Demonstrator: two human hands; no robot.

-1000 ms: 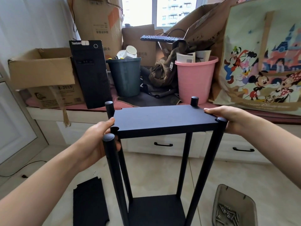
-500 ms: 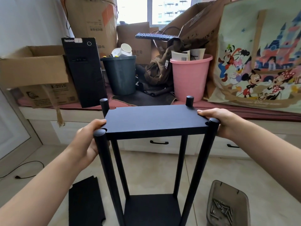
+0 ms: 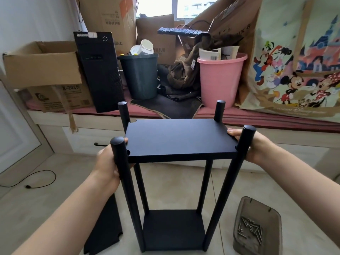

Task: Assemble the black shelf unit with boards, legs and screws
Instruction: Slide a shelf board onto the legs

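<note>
a: what could be going wrong here?

b: the upper board (image 3: 181,138) is sitting between four legs (image 3: 227,188), and i'm judging it unscrewed, so it could be slipping down or tilting if either hand eases off. the screws (image 3: 251,230) are lying in the tray (image 3: 257,205) on the floor, near the right legs.

a: how are the hands gripping?

b: the left hand (image 3: 106,165) is curling round the board's left edge, behind the near leg; the right hand (image 3: 253,146) is clasping the right edge.

a: and the shelf unit?

b: it's standing upright on the floor, long axis vertical, legs pointing up past the board, bottom board (image 3: 173,230) lying flat. a spare board (image 3: 103,225) is lying left of it.
</note>
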